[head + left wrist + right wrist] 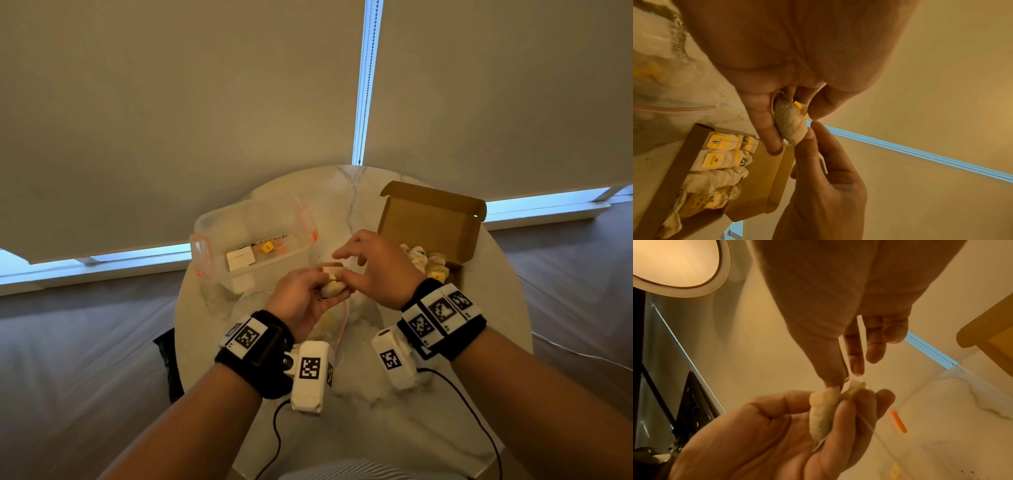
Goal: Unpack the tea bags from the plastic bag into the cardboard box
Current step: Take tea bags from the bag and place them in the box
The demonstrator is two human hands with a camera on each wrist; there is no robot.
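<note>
Left hand [301, 301] cradles pale crumpled paper tea bag [790, 123] just left of open brown cardboard box [435, 219]; right hand [373, 270] pinches its end — likely tidying string before boxing.

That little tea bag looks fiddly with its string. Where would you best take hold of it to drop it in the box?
Probably by the plump middle of the tea bag, pinched across its narrow sides from above. It is a rolled, soft bundle with the string trailing loose, so the body gives the firmer hold. The left hand grips it that way, while the right hand pinches its top end.
</note>
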